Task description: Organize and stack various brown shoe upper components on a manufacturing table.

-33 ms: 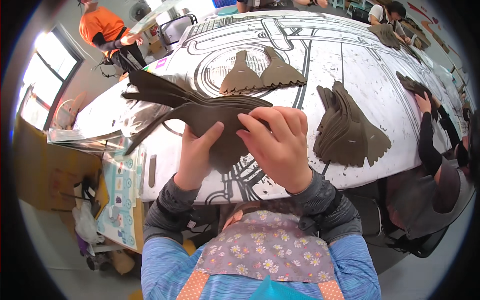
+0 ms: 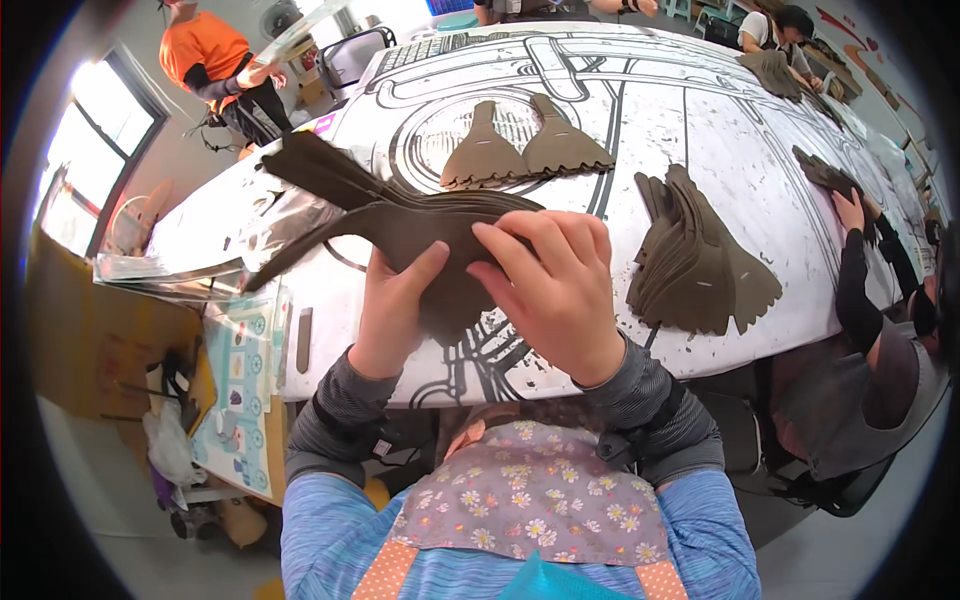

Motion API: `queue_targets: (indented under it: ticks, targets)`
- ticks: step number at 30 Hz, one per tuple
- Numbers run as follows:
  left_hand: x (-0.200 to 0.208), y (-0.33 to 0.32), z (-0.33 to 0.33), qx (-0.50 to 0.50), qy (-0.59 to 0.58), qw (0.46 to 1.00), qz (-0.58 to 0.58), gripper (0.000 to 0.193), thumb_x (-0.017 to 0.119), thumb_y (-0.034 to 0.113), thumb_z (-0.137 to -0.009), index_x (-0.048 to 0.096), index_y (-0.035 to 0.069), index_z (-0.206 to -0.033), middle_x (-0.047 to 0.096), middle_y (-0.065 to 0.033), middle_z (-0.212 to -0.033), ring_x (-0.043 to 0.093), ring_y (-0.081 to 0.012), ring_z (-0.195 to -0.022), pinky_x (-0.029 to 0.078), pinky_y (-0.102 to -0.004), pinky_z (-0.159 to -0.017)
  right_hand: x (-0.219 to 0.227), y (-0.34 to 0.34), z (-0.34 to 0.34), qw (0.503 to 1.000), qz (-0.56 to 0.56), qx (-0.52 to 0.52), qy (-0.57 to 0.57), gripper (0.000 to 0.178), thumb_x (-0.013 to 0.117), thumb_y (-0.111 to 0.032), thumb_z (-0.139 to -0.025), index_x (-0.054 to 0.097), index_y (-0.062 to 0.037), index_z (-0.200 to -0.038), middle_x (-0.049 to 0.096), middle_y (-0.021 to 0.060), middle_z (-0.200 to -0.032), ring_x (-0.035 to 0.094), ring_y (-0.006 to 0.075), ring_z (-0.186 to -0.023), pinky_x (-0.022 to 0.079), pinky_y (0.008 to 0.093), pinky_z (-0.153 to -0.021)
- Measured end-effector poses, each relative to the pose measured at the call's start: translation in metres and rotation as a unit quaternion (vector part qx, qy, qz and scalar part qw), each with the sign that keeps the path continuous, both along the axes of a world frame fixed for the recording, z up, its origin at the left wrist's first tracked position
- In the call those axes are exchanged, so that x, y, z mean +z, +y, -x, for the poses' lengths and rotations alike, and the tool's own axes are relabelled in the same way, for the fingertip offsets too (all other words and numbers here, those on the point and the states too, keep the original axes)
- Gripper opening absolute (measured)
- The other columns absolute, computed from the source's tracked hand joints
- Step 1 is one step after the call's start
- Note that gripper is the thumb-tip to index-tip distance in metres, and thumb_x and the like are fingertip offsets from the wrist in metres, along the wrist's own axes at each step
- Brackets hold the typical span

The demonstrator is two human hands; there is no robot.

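A stack of flat dark-brown cut pieces (image 2: 425,235), with long narrow strips pointing left, is held above the table's near edge. My left hand (image 2: 393,305) is closed on it from below, thumb pressed on the front piece and its other fingers hidden behind. My right hand (image 2: 562,285) pinches the stack's right edge between thumb and bent fingers. Beyond it, two fan-shaped brown pieces (image 2: 482,148) with scalloped edges lie side by side. To the right rests a fanned pile of similar brown pieces (image 2: 690,260).
The table (image 2: 740,200) has a white cover with black line drawings and dark scraps. A narrow dark strip (image 2: 304,340) lies near its left edge, by clear plastic sheets (image 2: 170,268). A co-worker's hands (image 2: 850,210) hold brown pieces at right. Other people are at the far side.
The strips at the left end of the stack have swung slightly and lie closer together. Both my hands keep nearly the same place and grip.
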State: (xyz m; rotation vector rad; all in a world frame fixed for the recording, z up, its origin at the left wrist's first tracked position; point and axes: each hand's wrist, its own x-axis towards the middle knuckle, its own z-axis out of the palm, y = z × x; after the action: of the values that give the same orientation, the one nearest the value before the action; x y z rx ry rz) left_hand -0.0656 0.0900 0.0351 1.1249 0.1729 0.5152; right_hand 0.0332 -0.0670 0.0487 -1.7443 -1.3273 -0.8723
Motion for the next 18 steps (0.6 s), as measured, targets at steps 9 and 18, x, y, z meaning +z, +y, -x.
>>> queue_targets:
  ticks: [9, 18]
  targets:
    - [-0.017, 0.010, -0.002, 0.034, 0.016, 0.999, -0.003, 0.036, 0.060, 0.017, -0.096, 0.049, 0.003, -0.127, 0.059, -0.0113, -0.123, 0.060, -0.0194, -0.109, 0.051, -0.0333, -0.091, 0.014, 0.025, -0.002, 0.983, 0.138, 0.023, 0.119, 0.045, 0.078, -0.025, -0.070, 0.056, -0.0060, -0.105, 0.055, 0.0083, -0.106, 0.053, 0.0259, -0.101, 0.040, 0.0394, -0.086]
    - [-0.014, 0.029, -0.001, -0.090, 0.093, 0.973, 0.193, 0.054, 0.041, 0.045, -0.101, 0.049, 0.001, -0.132, 0.057, -0.0128, -0.128, 0.059, -0.0252, -0.114, 0.047, -0.0379, -0.099, 0.013, 0.006, -0.034, 0.781, 0.112, 0.284, 0.545, 0.026, 0.066, -0.021, -0.090, 0.065, 0.0019, -0.102, 0.065, 0.0063, -0.079, 0.059, 0.0088, -0.072, 0.048, 0.0254, -0.064]
